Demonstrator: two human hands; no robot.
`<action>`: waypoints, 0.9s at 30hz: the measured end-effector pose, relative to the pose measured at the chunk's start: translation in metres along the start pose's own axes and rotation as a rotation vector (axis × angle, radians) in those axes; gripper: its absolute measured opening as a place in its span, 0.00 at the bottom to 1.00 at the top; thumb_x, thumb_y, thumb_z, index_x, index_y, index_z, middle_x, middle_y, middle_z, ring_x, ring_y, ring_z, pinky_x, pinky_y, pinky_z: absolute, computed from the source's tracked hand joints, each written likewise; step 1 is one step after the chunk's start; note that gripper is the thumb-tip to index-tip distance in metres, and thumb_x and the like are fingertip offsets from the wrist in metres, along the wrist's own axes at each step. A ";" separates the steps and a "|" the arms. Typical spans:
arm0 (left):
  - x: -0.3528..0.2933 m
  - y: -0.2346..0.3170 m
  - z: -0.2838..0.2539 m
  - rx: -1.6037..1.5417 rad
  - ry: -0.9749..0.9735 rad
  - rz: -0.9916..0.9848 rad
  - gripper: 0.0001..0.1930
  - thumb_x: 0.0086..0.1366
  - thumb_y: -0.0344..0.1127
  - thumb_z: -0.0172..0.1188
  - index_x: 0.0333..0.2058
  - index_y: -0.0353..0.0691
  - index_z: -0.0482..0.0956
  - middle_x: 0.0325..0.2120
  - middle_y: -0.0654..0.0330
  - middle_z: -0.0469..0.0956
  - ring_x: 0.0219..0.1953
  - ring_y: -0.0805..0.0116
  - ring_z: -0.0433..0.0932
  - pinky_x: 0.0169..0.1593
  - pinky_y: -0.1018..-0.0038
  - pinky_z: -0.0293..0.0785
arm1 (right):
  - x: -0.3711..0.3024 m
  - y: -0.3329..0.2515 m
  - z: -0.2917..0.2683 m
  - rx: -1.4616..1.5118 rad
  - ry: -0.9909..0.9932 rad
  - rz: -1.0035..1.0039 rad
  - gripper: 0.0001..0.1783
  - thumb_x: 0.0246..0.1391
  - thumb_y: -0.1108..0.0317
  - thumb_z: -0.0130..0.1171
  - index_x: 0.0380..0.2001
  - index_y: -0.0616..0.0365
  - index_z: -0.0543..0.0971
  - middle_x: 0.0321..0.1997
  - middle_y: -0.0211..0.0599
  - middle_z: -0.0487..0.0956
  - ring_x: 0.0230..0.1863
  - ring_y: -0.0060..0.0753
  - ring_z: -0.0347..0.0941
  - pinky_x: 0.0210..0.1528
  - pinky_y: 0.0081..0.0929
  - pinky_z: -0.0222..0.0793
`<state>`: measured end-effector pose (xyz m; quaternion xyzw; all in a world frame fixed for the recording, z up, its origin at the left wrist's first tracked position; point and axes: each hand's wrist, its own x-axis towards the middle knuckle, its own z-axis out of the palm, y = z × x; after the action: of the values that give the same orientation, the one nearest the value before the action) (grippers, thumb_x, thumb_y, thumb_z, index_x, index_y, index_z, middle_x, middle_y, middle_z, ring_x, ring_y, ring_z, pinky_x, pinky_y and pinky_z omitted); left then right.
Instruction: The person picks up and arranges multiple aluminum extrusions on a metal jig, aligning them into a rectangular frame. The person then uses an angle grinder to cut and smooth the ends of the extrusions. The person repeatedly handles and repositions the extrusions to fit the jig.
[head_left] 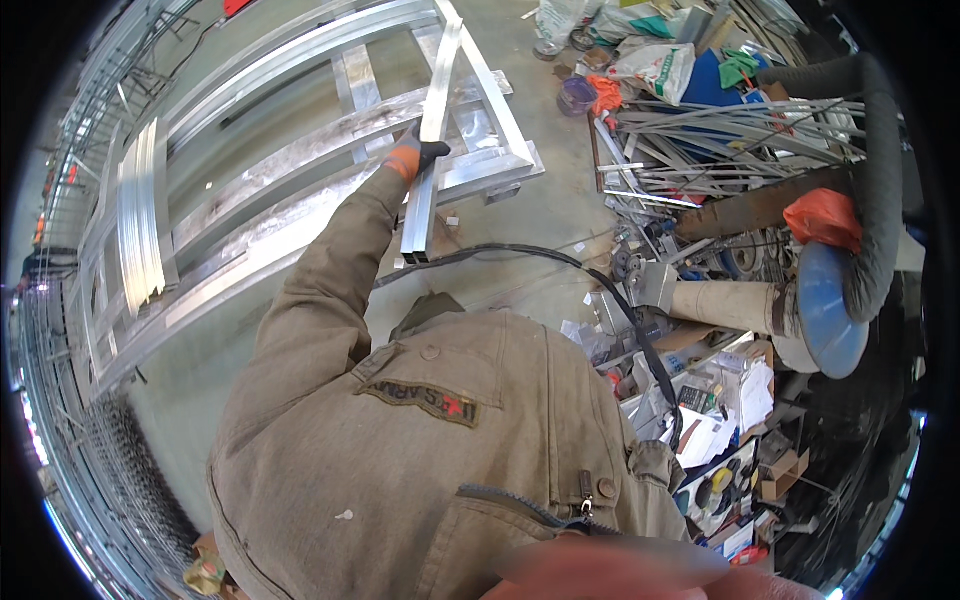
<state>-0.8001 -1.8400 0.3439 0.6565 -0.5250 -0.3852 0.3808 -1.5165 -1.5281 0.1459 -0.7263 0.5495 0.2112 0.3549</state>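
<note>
Between the wrapped fingers (434, 151) of the gloved left hand (408, 154), a silver metal bar (438, 100) slants; left of them, metal strips (143, 220) lie side by side. The right hand's grip cannot be seen.

grey-green floor (165, 410) | scrap heap (715, 140), grey duct (883, 200) right | bright light (66, 548) lower-left

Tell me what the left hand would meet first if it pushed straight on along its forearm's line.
Beyond the metal bar it grips, the left hand would probably meet the slanted silver rail first, though depth is unclear and it might pass above.
</note>
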 end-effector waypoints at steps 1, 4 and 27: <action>0.001 0.013 0.003 0.010 -0.010 -0.002 0.51 0.58 0.43 0.80 0.77 0.35 0.65 0.60 0.44 0.84 0.57 0.53 0.84 0.61 0.58 0.81 | 0.010 -0.006 -0.034 -0.255 0.029 -0.156 0.20 0.69 0.54 0.62 0.55 0.55 0.87 0.54 0.59 0.87 0.59 0.59 0.83 0.59 0.49 0.78; 0.001 0.050 0.024 -0.065 0.112 -0.199 0.47 0.56 0.45 0.84 0.68 0.26 0.72 0.54 0.44 0.86 0.50 0.52 0.87 0.55 0.58 0.84 | 0.054 -0.073 -0.141 0.500 0.250 0.048 0.24 0.70 0.51 0.62 0.56 0.60 0.87 0.58 0.60 0.87 0.63 0.60 0.82 0.64 0.47 0.77; -0.023 0.123 0.067 -1.129 0.087 -0.416 0.18 0.80 0.51 0.60 0.50 0.41 0.86 0.37 0.57 0.87 0.38 0.60 0.86 0.43 0.59 0.85 | 0.022 -0.406 -0.388 1.274 -0.389 -0.513 0.43 0.72 0.55 0.67 0.83 0.48 0.60 0.71 0.38 0.73 0.60 0.39 0.83 0.57 0.44 0.89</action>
<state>-0.9126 -1.8434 0.4300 0.4571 -0.0838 -0.6435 0.6082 -1.1572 -1.7736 0.5015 -0.4331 0.3048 -0.1152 0.8404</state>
